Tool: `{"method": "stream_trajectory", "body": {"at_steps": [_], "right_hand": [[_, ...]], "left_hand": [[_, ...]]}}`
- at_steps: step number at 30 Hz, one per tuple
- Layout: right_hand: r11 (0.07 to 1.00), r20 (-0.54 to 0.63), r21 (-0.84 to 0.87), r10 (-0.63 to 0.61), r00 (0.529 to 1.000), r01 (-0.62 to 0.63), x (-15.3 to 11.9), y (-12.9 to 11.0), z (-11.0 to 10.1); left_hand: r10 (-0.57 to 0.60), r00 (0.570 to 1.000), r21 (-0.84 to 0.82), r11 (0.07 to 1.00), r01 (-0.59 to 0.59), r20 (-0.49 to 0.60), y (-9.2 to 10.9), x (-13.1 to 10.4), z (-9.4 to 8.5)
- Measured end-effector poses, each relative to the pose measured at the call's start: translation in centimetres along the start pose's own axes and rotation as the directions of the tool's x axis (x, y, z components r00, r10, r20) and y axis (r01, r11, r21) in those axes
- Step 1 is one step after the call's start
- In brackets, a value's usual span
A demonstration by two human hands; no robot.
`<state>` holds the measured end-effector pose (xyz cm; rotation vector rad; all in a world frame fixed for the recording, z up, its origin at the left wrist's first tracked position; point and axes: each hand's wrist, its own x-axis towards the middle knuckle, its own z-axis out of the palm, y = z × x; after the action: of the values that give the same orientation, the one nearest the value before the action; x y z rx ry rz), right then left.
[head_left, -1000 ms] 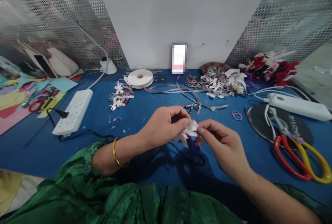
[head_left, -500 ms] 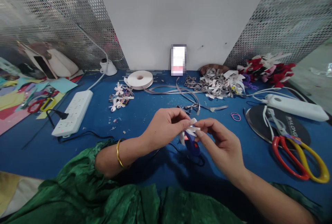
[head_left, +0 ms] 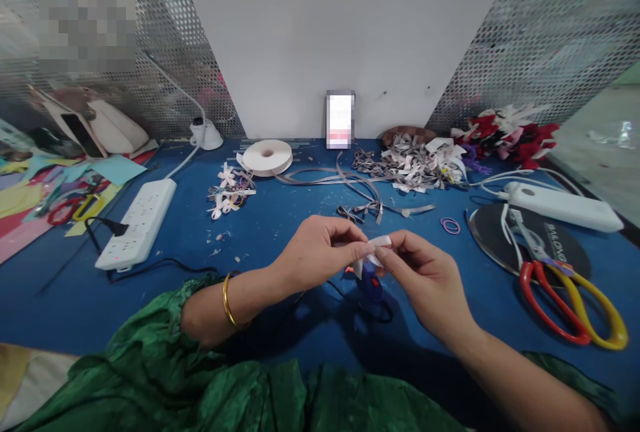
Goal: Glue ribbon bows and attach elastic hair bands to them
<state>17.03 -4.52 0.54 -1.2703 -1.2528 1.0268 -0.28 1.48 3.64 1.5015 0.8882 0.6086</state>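
Note:
Both hands meet over the middle of the blue table, pinching a piece of white ribbon (head_left: 381, 241) with loose ends. My left hand (head_left: 320, 252) is closed on its left part between thumb and fingertips. On the other side, my right hand (head_left: 425, 279) pinches it, fingers curled. Just below the ribbon is a small dark-blue device (head_left: 370, 284) with a red button and a black cord. An orange glow shows by its upper left end. The hands partly cover the ribbon and the device.
Behind the hands lie grey ribbon strips (head_left: 320, 175), a white ribbon roll (head_left: 267, 157) and a heap of ribbon bows (head_left: 420, 162). White ribbon flowers (head_left: 227, 192) sit left. Red-and-yellow-handled scissors (head_left: 555, 302) lie right on a black disc. Power strips (head_left: 137, 222) flank both sides.
The ribbon has shifted slightly between my fingertips, with one end now pointing up to the right. Both hands keep their pinch. The whole view has moved slightly.

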Motion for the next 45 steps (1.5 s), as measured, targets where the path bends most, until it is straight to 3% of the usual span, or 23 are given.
{"method": "stream_trajectory", "body": {"at_steps": [3,5,6,8,10,15,23,30,36,45], "right_hand": [[0.997,-0.003,-0.065,-0.051,0.999,0.051,0.0,0.3,0.2],[0.967,-0.016,-0.180,-0.187,0.982,0.181,-0.2,0.6,0.3],[0.924,-0.012,-0.259,-0.295,0.955,0.282,-0.4,0.8,0.3],[0.776,0.035,-0.407,-0.514,0.857,0.482,-0.6,1.0,0.3],[0.678,0.078,-0.469,-0.606,0.792,0.566,-0.8,1.1,0.2],[0.829,0.020,-0.358,-0.452,0.892,0.429,-0.6,0.9,0.1],[0.907,0.013,-0.260,-0.339,0.941,0.331,-0.5,1.2,-0.1],[0.871,-0.002,-0.342,-0.377,0.926,0.354,-0.8,1.2,0.3],[0.890,-0.016,-0.321,-0.348,0.937,0.325,-0.9,1.4,0.7],[0.983,0.004,-0.071,-0.170,0.986,0.169,-0.4,1.2,0.7]], "left_hand": [[0.002,0.998,-0.020,1.000,-0.003,-0.056,-0.2,-0.1,0.4],[-0.012,0.996,-0.065,0.998,0.006,-0.092,-0.3,-0.2,0.7],[-0.028,0.995,-0.095,0.995,0.018,-0.101,-0.4,-0.2,0.8],[-0.071,0.993,-0.167,0.984,0.056,-0.089,-0.6,-0.2,0.9],[-0.096,0.993,-0.216,0.973,0.079,-0.069,-0.7,-0.1,0.9],[-0.058,0.996,-0.164,0.985,0.046,-0.069,-0.8,0.0,0.8],[-0.020,0.999,0.036,0.999,0.022,-0.036,-0.4,-0.3,0.9],[-0.027,0.999,0.170,0.985,0.022,0.028,-0.6,-0.3,1.1],[0.078,0.995,0.322,0.945,-0.054,-0.061,-0.7,-0.8,1.5],[0.062,0.992,0.134,0.990,-0.048,-0.106,-0.4,-0.5,1.4]]}}
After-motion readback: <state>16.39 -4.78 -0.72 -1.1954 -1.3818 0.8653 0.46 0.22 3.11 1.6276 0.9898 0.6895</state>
